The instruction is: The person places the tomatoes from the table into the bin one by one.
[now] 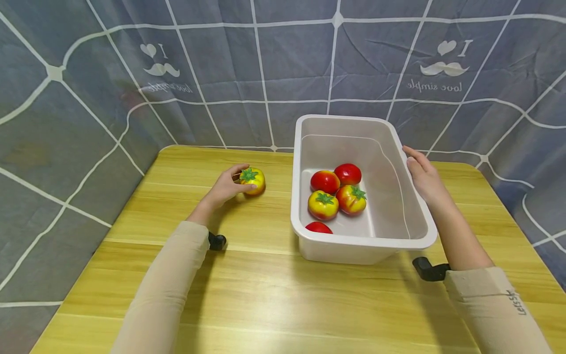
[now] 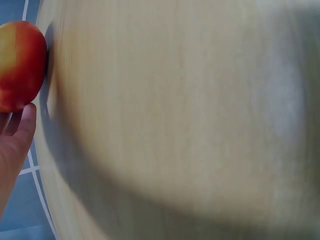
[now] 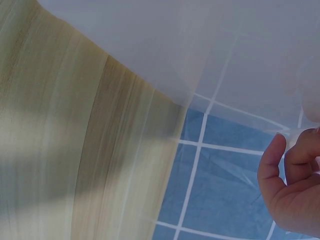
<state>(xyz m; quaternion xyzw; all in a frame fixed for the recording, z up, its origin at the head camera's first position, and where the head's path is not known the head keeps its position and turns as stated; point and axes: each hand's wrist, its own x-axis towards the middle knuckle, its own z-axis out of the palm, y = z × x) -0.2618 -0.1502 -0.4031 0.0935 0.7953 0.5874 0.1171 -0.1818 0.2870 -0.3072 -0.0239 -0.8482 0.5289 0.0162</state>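
Note:
My left hand (image 1: pixel 225 187) holds a yellow-and-red toy tomato (image 1: pixel 253 181) with a green leafy top, thumb on the near side and fingers behind. In the left wrist view the tomato (image 2: pixel 21 65) shows its red and yellow side, close over the wooden table. My right hand (image 1: pixel 425 178) grips the right rim of a light grey plastic bin (image 1: pixel 362 241). The right wrist view shows that hand's curled fingers (image 3: pixel 300 160) at the bin's edge. Inside the bin lie several tomatoes, among them a yellow one (image 1: pixel 323 205) and a red one (image 1: pixel 348 174).
Light wooden boards make up the table (image 1: pixel 256 295). Behind it hangs a grey-blue curtain (image 1: pixel 292 64) with white grid lines, close to the bin's far end. Black wrist straps (image 1: pixel 216 241) show below both hands.

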